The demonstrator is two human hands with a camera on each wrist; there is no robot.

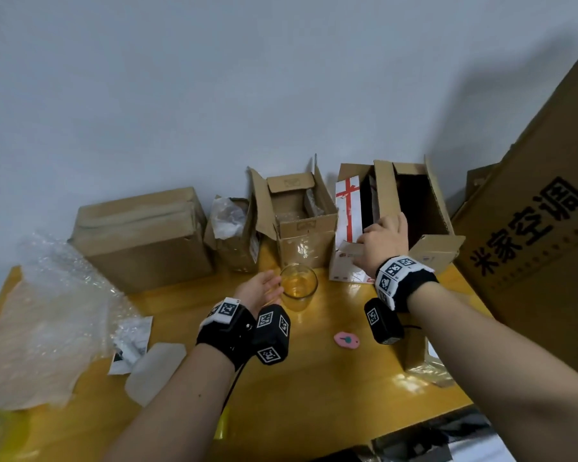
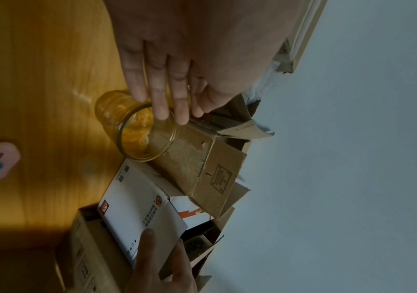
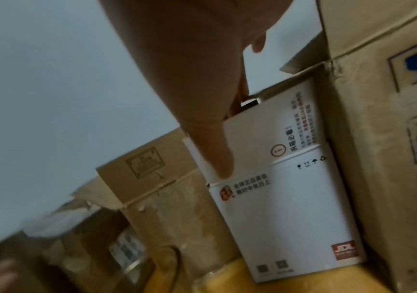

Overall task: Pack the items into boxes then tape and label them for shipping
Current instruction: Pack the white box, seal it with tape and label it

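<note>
An empty clear glass tumbler (image 1: 297, 288) (image 2: 139, 136) stands upright on the yellow table (image 1: 314, 395). My left hand (image 1: 264, 290) (image 2: 167, 95) is beside it on the left, fingers straight and holding nothing, fingertips at the rim. A white carton with a red ribbon print (image 1: 347, 208) (image 3: 290, 218) stands open at the back right. My right hand (image 1: 381, 236) pinches its front flap, thumb (image 3: 217, 156) on the outside and fingers hooked over the edge inside. An open brown box (image 1: 301, 225) stands left of the carton.
A taller open brown box (image 1: 427, 215) stands right of the carton, and a huge printed box (image 1: 541, 228) beyond it. A sealed box (image 1: 141, 235), a plastic-stuffed box (image 1: 231, 228), bubble wrap (image 1: 47, 295) and a pink cutter (image 1: 346, 340) share the table.
</note>
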